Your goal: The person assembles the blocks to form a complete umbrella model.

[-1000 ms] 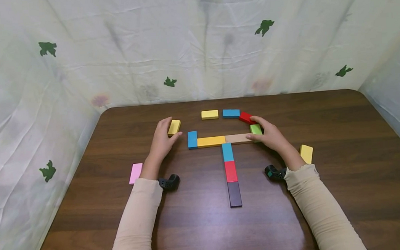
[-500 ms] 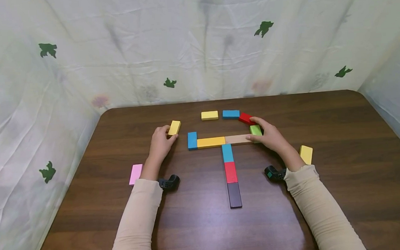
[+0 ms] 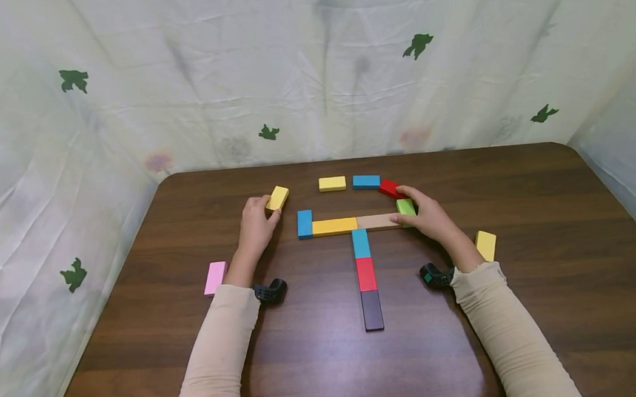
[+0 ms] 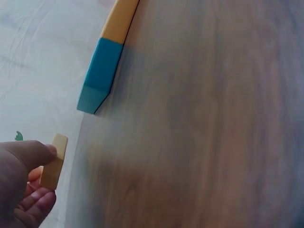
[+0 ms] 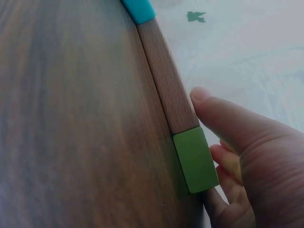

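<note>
In the head view my left hand (image 3: 256, 225) pinches a yellow block (image 3: 278, 197) between thumb and fingers; the left wrist view shows the thumb against this block (image 4: 53, 166). My right hand (image 3: 428, 217) spans around the green block (image 3: 405, 207), its index finger touching the tilted red block (image 3: 389, 187) and its thumb over the end of the plain wooden block (image 3: 375, 221). Left of the wooden block runs an orange-yellow block (image 3: 335, 226), ending at an upright-lying blue block (image 3: 305, 223). In the right wrist view, fingers curve loosely behind the green block (image 5: 197, 160).
A light-blue block (image 3: 361, 244), a red block (image 3: 366, 274) and a dark block (image 3: 372, 310) form a stem toward me. At the back lie a yellow block (image 3: 332, 184) and a blue block (image 3: 366, 182). A pink block (image 3: 215, 278) and another yellow block (image 3: 486, 246) lie outward.
My left fingers have closed around the yellow block, which has then moved slightly away from me and turned a little. The right hand stays in place.
</note>
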